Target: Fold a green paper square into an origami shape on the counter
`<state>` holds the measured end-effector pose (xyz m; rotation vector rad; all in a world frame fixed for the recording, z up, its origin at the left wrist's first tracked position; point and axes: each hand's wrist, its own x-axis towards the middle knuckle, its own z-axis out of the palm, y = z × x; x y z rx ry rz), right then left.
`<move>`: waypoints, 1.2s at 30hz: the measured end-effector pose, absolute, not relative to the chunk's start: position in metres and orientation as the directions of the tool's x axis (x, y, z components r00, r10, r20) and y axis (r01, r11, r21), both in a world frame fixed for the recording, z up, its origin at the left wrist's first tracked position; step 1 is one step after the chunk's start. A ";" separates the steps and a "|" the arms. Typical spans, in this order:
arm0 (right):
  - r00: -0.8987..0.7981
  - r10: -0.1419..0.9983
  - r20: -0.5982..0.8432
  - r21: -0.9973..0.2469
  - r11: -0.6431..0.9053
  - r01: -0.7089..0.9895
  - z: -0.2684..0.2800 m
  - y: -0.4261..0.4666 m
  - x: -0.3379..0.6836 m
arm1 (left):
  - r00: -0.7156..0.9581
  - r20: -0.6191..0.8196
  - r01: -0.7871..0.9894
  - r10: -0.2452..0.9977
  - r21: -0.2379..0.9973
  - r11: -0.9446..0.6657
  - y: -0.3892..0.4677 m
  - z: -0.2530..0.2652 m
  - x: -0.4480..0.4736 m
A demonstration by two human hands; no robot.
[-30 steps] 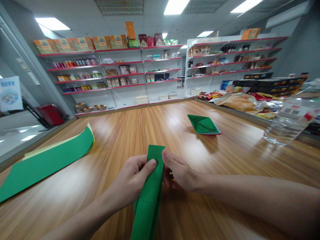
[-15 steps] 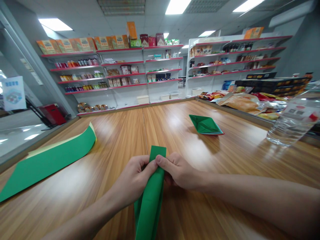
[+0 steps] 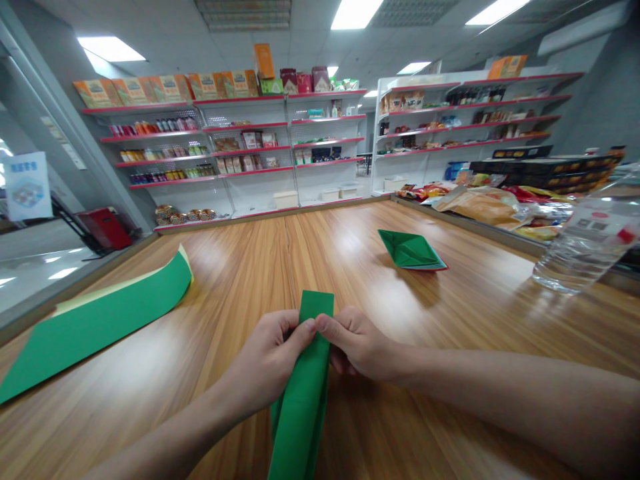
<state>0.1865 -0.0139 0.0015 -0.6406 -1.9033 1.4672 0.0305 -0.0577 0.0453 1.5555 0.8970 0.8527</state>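
Observation:
Between my two hands is a long folded strip of green paper (image 3: 303, 407), its short end pointing away from me and its near end running out of the bottom of the view. My left hand (image 3: 277, 350) pinches its left edge, thumb on top. From the right, my right hand (image 3: 357, 343) grips the opposite edge, with its thumb tip close beside the left thumb. The fingers underneath are mostly hidden. Farther back on the right lies a folded green paper boat shape (image 3: 410, 250) with a reddish lower edge.
On the wooden table (image 3: 240, 267), green sheets with yellow paper (image 3: 110, 313) lie at the left, one end curling up. A clear water bottle (image 3: 575, 247) stands at the right. Snack packets (image 3: 490, 203) and stacked dark boxes (image 3: 545, 170) lie beyond the right edge. Stocked shelves (image 3: 250, 147) stand behind.
My thumbs have shifted slightly apart on the paper, and its far end shows a little wider. Everything else on the table stays where it was.

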 end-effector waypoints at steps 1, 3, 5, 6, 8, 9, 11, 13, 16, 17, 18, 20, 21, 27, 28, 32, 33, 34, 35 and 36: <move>-0.665 0.717 0.210 -0.959 0.282 0.000 0.002 -0.014 0.187 | 0.453 0.056 0.105 0.890 0.988 -0.116 -0.058 0.046 0.030; -0.652 0.721 0.234 -0.951 0.311 0.002 0.002 -0.014 0.187 | 0.443 0.055 0.112 0.895 0.987 -0.116 -0.059 0.047 0.029; -0.656 0.722 0.220 -0.964 0.265 -0.031 0.002 -0.014 0.187 | 0.437 0.062 0.114 0.897 0.986 -0.123 -0.058 0.047 0.029; -0.658 0.726 0.201 -0.974 0.218 -0.056 0.002 -0.013 0.187 | 0.439 0.067 0.110 0.896 0.986 -0.128 -0.058 0.047 0.028; -0.659 0.734 0.167 -0.986 0.135 -0.099 0.002 -0.013 0.186 | 0.450 0.077 0.097 0.890 0.986 -0.134 -0.057 0.046 0.029; -0.657 0.737 0.159 -0.987 0.116 -0.108 0.001 -0.012 0.186 | 0.453 0.078 0.091 0.888 0.987 -0.133 -0.057 0.046 0.029; -0.663 0.731 0.164 -0.986 0.137 -0.093 0.002 -0.013 0.186 | 0.448 0.067 0.089 0.892 0.989 -0.119 -0.057 0.045 0.029; -0.664 0.721 0.196 -0.976 0.211 -0.059 0.003 -0.014 0.186 | 0.436 0.045 0.103 0.899 0.990 -0.100 -0.057 0.044 0.029; -0.645 0.721 0.254 -0.950 0.312 -0.024 0.006 -0.016 0.188 | 0.418 0.033 0.128 0.908 0.987 -0.095 -0.057 0.044 0.028; -0.635 0.725 0.267 -0.943 0.332 -0.017 0.006 -0.016 0.188 | 0.413 0.035 0.134 0.910 0.986 -0.098 -0.057 0.044 0.028; -0.626 0.729 0.277 -0.938 0.346 -0.013 0.007 -0.016 0.189 | 0.406 0.037 0.141 0.913 0.985 -0.102 -0.056 0.044 0.028; -0.605 0.739 0.295 -0.932 0.363 -0.011 0.008 -0.017 0.189 | 0.396 0.034 0.154 0.918 0.983 -0.102 -0.055 0.044 0.028; -0.597 0.743 0.302 -0.930 0.368 -0.012 0.008 -0.017 0.189 | 0.395 0.031 0.155 0.918 0.983 -0.099 -0.055 0.044 0.028; -0.536 0.799 0.273 -0.960 0.263 -0.097 0.010 -0.017 0.187 | 0.375 0.007 0.150 0.927 0.986 -0.068 -0.056 0.044 0.030; -0.528 0.809 0.260 -0.965 0.241 -0.107 0.009 -0.016 0.187 | 0.357 0.002 0.165 0.934 0.984 -0.065 -0.057 0.043 0.030; -0.563 0.805 0.189 -0.980 0.121 -0.156 0.003 -0.011 0.185 | 0.331 0.016 0.160 0.943 0.985 -0.072 -0.058 0.041 0.029; -0.570 0.801 0.181 -0.980 0.095 -0.177 0.001 -0.009 0.185 | 0.342 0.023 0.152 0.939 0.985 -0.080 -0.059 0.041 0.029; -0.573 0.799 0.181 -0.977 0.081 -0.196 -0.001 -0.008 0.184 | 0.351 0.033 0.145 0.936 0.985 -0.089 -0.059 0.041 0.029; -0.572 0.799 0.185 -0.975 0.077 -0.207 -0.002 -0.007 0.184 | 0.359 0.042 0.140 0.932 0.985 -0.099 -0.059 0.041 0.028; -0.568 0.801 0.188 -0.974 0.079 -0.211 -0.002 -0.006 0.184 | 0.363 0.051 0.136 0.930 0.985 -0.108 -0.059 0.041 0.028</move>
